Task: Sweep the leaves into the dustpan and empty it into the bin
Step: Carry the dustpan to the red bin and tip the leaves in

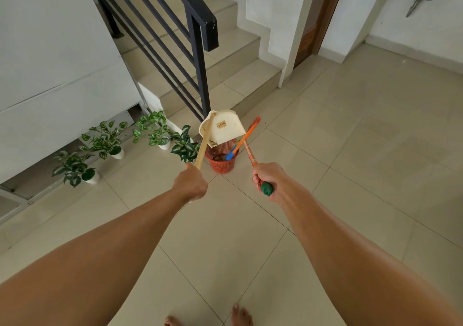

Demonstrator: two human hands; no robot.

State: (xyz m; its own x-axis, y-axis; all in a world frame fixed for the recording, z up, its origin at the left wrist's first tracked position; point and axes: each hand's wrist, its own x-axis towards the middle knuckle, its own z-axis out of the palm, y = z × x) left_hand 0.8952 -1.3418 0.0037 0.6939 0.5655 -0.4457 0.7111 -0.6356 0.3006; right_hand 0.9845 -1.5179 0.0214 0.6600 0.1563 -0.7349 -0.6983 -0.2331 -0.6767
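A cream dustpan [225, 130] is tipped upside down over an orange mesh bin [221, 164] at the foot of the stairs. My left hand [191, 183] grips its long wooden handle [204, 142]. My right hand [265, 180] holds an orange broom stick [249, 154] by its green end cap. A second orange stick with a blue end [238, 145] crosses it and points down into the bin. Brown debris lies in the bin's bottom.
Several potted green-and-white plants [105, 140] stand along the wall to the left of the bin. A black stair railing [198, 50] and tiled steps rise behind it. A brown door [310, 35] is at the back right. My bare feet [240, 315] are on beige floor tiles.
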